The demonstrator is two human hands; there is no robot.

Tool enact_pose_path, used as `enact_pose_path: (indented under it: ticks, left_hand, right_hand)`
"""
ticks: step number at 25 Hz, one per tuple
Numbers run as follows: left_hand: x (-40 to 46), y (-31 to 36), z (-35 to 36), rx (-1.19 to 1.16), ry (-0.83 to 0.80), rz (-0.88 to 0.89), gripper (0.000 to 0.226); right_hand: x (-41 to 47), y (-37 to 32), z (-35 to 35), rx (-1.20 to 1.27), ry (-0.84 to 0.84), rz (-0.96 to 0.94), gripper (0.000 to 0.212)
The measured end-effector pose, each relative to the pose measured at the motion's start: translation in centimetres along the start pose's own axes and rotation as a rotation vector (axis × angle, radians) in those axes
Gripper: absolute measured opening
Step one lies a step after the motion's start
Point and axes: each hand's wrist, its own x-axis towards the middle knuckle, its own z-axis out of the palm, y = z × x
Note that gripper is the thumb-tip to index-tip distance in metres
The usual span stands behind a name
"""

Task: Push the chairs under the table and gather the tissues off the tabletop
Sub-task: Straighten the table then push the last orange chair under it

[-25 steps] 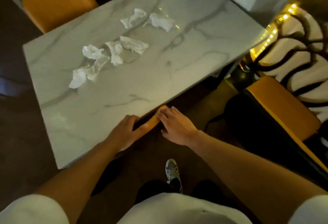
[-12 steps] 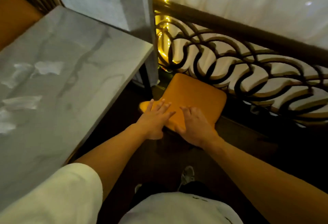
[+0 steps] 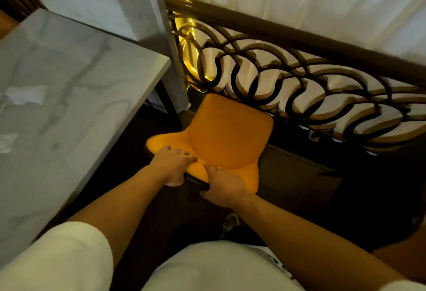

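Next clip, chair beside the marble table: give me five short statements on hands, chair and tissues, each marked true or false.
1. Both hands grip the orange chair. True: left hand and right hand hold its near edge.
2. The chair is tucked under the table. False: it stands clear of it, beside the railing.
3. Tissues lie on the tabletop. True.
4. The right hand holds a tissue. False: it holds only the chair.
5. The chair seat is black. False: it is orange.
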Motion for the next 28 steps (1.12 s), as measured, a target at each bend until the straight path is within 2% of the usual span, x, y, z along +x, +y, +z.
enact_pose_path:
  ticks: [5, 7, 12, 20, 25, 28]
  left_hand:
    - [-0.2, 0.0, 0.5, -0.015, 0.049, -0.009, 0.074]
    - [-0.3, -0.2, 1.0, -0.005, 0.079, -0.001, 0.072]
    - [-1.1, 0.1, 2.4, -0.027, 0.162, -0.002, 0.062]
    - [-4.4, 1.6, 5.4, -0.085, 0.186, -0.057, 0.056]
    - [-6.5, 4.7, 7.9, -0.141, 0.182, -0.174, 0.054]
    - [-7.2, 7.3, 8.4, -0.184, 0.18, -0.286, 0.048]
  right_hand:
    - [-1.1, -2.3, 0.5, -0.094, 0.148, 0.136, 0.048]
    - [-1.3, -2.5, 1.0, -0.081, 0.174, 0.16, 0.042]
    - [-1.8, -2.3, 2.2, -0.088, 0.239, 0.14, 0.041]
    - [-3.5, -2.3, 5.9, -0.103, 0.297, 0.074, 0.05]
    - [-5.2, -1.0, 7.0, -0.145, 0.291, -0.031, 0.056]
    - [-5.8, 0.6, 6.0, -0.19, 0.211, -0.107, 0.054]
